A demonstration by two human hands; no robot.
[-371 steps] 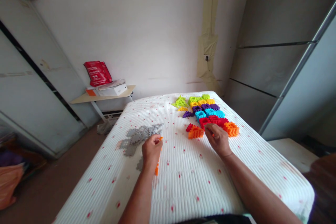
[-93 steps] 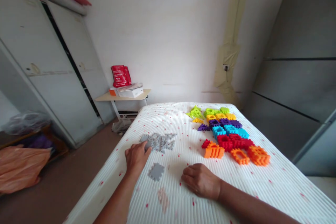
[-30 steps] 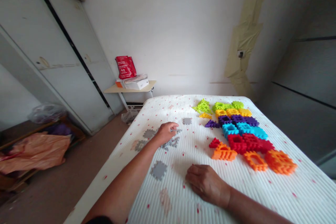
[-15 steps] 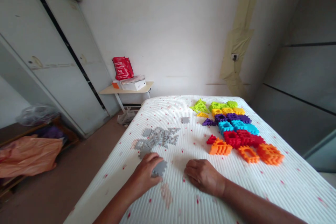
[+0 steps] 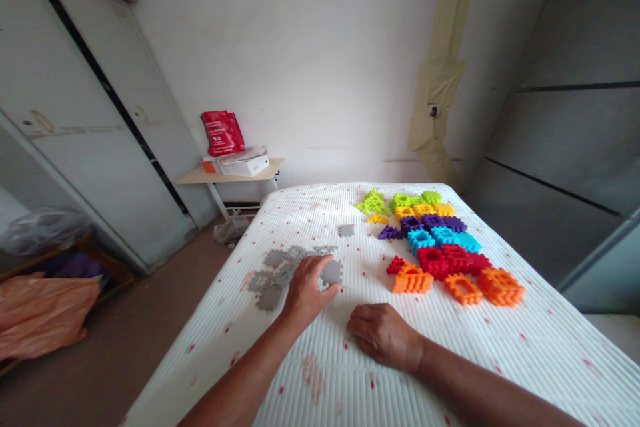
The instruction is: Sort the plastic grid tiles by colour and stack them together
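My left hand [image 5: 309, 287] has its thumb and fingers around a flat grey square piece [image 5: 332, 272] at the right side of a pile of grey pieces [image 5: 286, 263]. Part of that pile is hidden behind the hand. My right hand [image 5: 381, 333] rests curled on the white bed cover, its fingers folded; whatever is under them is hidden. One more grey square [image 5: 346, 231] lies alone beyond the pile. On the right, orange [image 5: 413, 279], red [image 5: 456, 260], light blue [image 5: 444, 237], purple [image 5: 440, 222], yellow [image 5: 425, 211] and green pieces [image 5: 373, 202] lie grouped by colour.
The bed [image 5: 400, 387] has a ribbed white cover with red spots. Behind its left side stands a small table [image 5: 225, 178] with a red bag [image 5: 223, 133] and a white box [image 5: 245, 165]. An orange plastic bag [image 5: 45, 317] is at the far left.
My left hand has moved forward and to the right with the grey square, from the near side of the pile to its right side. The right hand stays in place; the view has shifted slightly.
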